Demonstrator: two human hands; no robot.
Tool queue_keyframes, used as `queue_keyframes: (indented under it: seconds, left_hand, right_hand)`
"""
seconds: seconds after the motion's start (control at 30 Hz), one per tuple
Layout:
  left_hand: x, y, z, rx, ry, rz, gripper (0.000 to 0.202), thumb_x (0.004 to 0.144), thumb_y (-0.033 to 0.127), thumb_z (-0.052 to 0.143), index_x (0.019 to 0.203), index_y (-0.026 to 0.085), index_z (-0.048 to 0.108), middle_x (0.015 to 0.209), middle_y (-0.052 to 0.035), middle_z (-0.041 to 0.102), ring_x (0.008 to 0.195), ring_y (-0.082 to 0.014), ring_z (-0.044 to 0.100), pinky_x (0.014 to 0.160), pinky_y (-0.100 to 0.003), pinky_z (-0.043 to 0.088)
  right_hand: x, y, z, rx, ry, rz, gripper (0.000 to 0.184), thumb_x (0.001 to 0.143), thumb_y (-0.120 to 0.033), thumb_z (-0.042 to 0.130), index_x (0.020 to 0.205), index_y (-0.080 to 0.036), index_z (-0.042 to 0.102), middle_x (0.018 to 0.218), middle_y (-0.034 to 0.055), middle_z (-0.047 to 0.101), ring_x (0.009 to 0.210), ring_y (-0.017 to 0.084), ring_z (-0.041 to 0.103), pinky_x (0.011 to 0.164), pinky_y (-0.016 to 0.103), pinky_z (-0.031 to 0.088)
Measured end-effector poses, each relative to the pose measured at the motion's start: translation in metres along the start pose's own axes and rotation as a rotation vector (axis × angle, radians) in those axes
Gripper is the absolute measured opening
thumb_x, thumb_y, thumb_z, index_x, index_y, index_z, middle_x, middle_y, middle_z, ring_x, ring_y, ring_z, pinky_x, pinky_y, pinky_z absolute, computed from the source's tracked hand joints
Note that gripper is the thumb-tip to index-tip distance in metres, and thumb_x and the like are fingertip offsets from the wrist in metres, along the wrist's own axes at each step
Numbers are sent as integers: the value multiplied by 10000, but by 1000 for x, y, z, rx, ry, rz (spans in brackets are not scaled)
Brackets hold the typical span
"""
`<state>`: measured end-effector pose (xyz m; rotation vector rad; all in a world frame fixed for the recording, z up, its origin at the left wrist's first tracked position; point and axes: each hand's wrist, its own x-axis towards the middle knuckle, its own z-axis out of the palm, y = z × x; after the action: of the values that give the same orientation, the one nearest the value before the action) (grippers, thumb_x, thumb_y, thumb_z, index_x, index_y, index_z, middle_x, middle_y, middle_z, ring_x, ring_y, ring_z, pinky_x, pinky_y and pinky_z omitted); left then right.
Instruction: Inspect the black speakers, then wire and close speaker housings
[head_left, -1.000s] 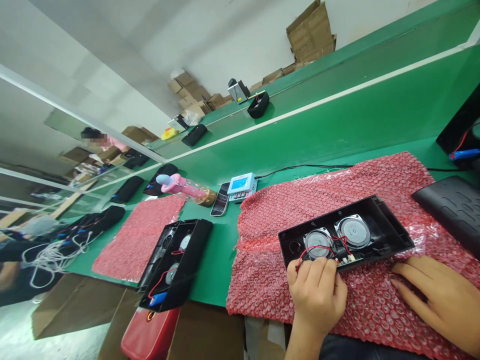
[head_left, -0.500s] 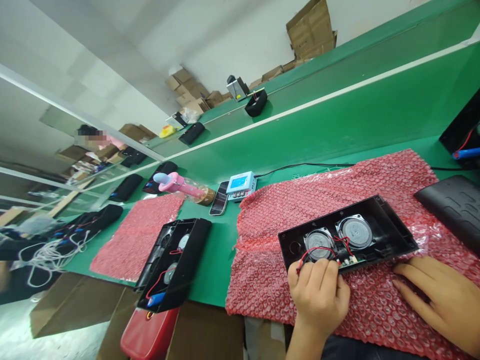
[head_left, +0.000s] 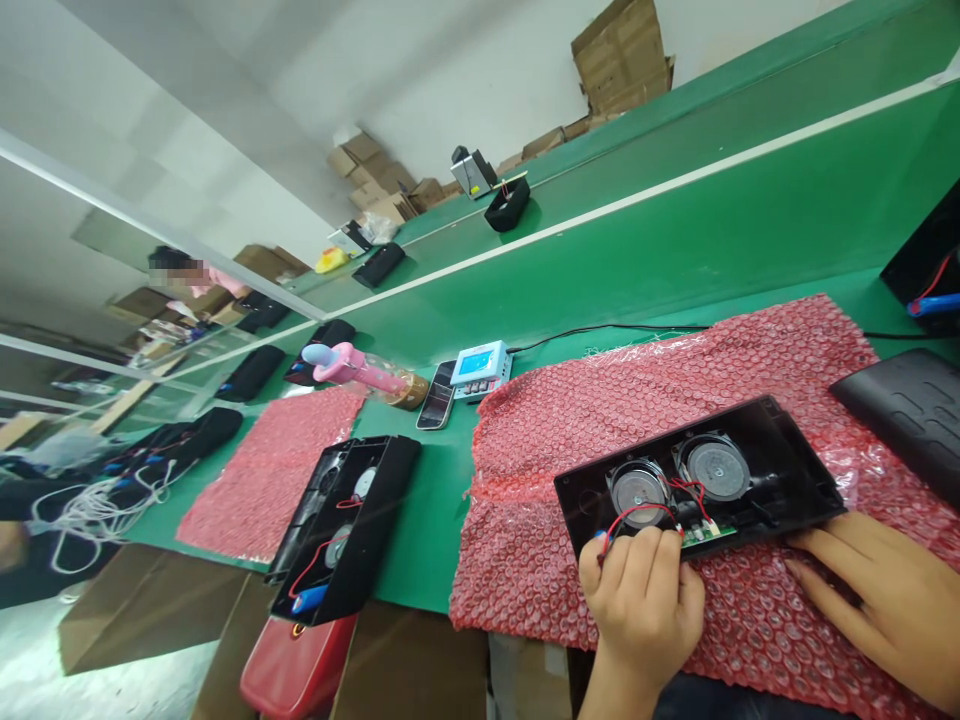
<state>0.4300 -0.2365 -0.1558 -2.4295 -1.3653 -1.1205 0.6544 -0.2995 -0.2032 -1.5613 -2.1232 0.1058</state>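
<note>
A black speaker housing lies open side up on red bubble wrap, with two round speaker drivers inside. Red wires run from the drivers to a small green circuit board at the near edge. My left hand is closed around the near left edge of the housing; a blue end, possibly a battery, peeks out beside its fingers. Stretched out over the bubble wrap, my right hand has its fingers at the near right corner of the housing, the fingertips partly hidden.
Left of the wrap sits another open speaker housing with a blue battery. Behind are a phone, a light-blue device with a screen and a pink bottle. A black cover lies right. A person is far left.
The housing has shifted slightly to the right and its right end now overlaps my right fingers. More of the circuit board shows, and a blue end has appeared by my left fingers.
</note>
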Motion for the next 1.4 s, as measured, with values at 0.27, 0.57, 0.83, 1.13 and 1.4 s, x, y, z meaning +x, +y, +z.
queue_keyframes:
  seconds: [0.27, 0.57, 0.83, 1.13, 1.4]
  left_hand:
    - [0, 0, 0, 2, 2, -1, 155, 769, 121, 555, 846, 194, 668, 748, 24, 700, 617, -118, 578, 859, -354, 337]
    - [0, 0, 2, 0, 25, 5, 149, 774, 122, 548, 836, 190, 666, 739, 21, 698, 614, -124, 571, 859, -359, 331]
    - [0, 0, 0, 9, 0, 3, 154, 769, 117, 555, 846, 195, 663, 743, 19, 699, 619, -123, 576, 869, -354, 333]
    - [-1, -1, 4, 7, 33, 2, 152, 775, 127, 540, 828, 199, 663, 731, 24, 698, 611, -124, 570, 860, -360, 328]
    - [-3, -1, 8, 24, 76, 28, 147, 793, 183, 519, 823, 197, 662, 730, -4, 700, 609, -147, 558, 838, -379, 336]
  right_hand:
    - [-2, 0, 0, 8, -11, 16, 236, 964, -283, 422, 1094, -203, 602, 968, 41, 645, 854, 213, 617, 778, 361, 443]
    - [-1, 1, 0, 5, -17, 15, 232, 962, -279, 420, 1069, -200, 609, 949, 41, 642, 839, 212, 615, 767, 361, 447]
    - [0, -1, -1, -5, 0, 7, 226, 967, -270, 414, 1064, -199, 605, 965, 39, 644, 848, 209, 618, 771, 358, 442]
    - [-1, 1, 0, -30, -21, -9, 237, 982, -283, 390, 1093, -192, 579, 968, 40, 634, 857, 206, 604, 810, 373, 407]
    - [-1, -1, 0, 3, -16, 9, 224, 977, -279, 410, 1068, -194, 597, 958, 42, 634, 848, 215, 602, 787, 375, 420]
